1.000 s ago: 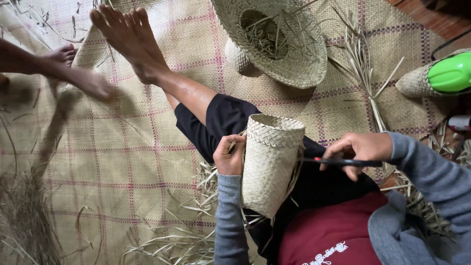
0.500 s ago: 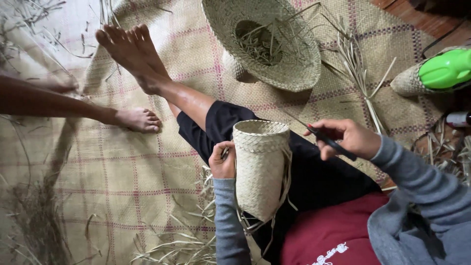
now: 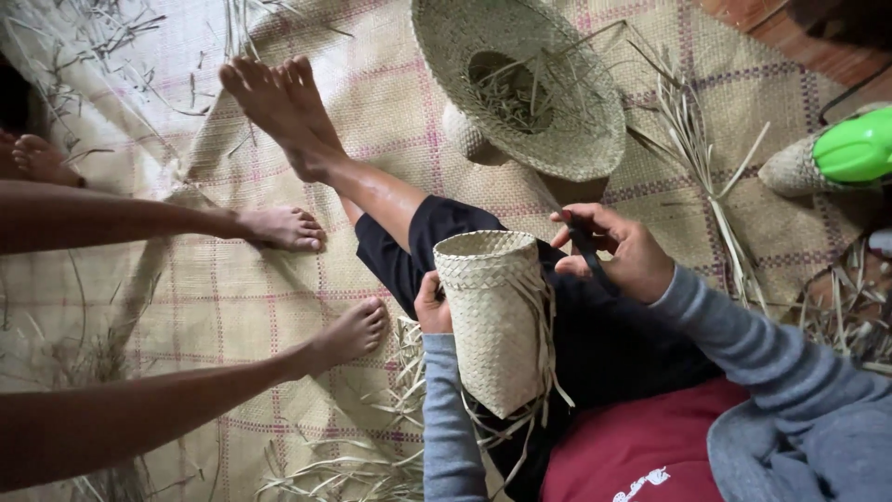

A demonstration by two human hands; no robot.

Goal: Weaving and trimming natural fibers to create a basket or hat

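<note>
My left hand point(image 3: 432, 305) grips the rim of a small woven straw pouch point(image 3: 494, 316) that stands mouth up over my lap, loose strands trailing from its right side and bottom. My right hand point(image 3: 618, 249) is just right of the pouch's rim, fingers closed around a dark slim tool point(image 3: 585, 249); what kind of tool it is I cannot tell. My bare legs stretch out over a checked woven mat point(image 3: 279, 307).
A woven straw hat point(image 3: 520, 84) lies brim up ahead of me with straw scraps inside. Another person's bare feet point(image 3: 279, 226) and legs reach in from the left. A bright green object point(image 3: 855, 149) sits on a woven piece at the right. Loose straw strips point(image 3: 706, 177) lie scattered.
My right hand has lifted with the dark tool from beside the pouch's middle up to its rim. The other person's legs have stretched further in from the left.
</note>
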